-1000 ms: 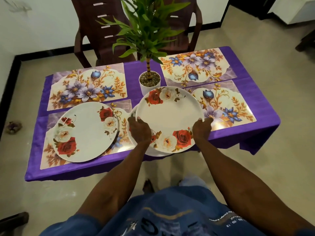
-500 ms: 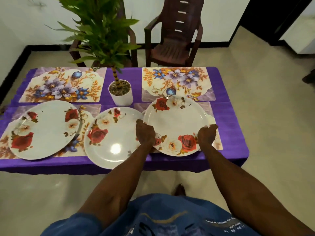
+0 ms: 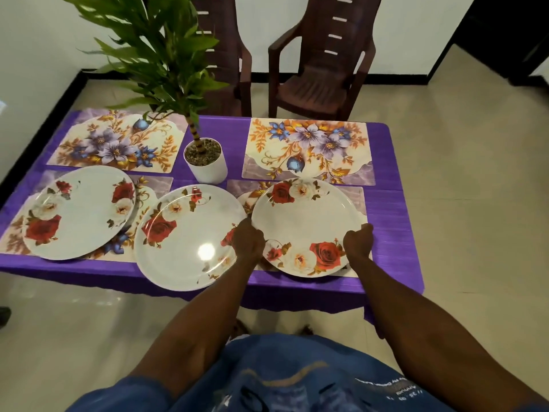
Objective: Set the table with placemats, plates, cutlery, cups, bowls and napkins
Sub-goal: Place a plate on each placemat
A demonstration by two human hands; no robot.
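Rose plate [image 3: 306, 224] over near-right placemat [image 3: 361, 197], held at near rim: left hand [image 3: 248, 240] and right hand [image 3: 358, 240] both curled on edge. Plate white, red and cream roses at far and near rim. Left of plate: second plate [image 3: 187, 233] on purple cloth [image 3: 392, 221], overhanging table edge; further left third plate [image 3: 77, 212] on mat. Behind plate: bare floral mat [image 3: 307, 150]; white pot with plant [image 3: 206, 163] behind-left. Two brown chairs [image 3: 320, 60] beyond table; beige tile floor [image 3: 475, 173], white wall.
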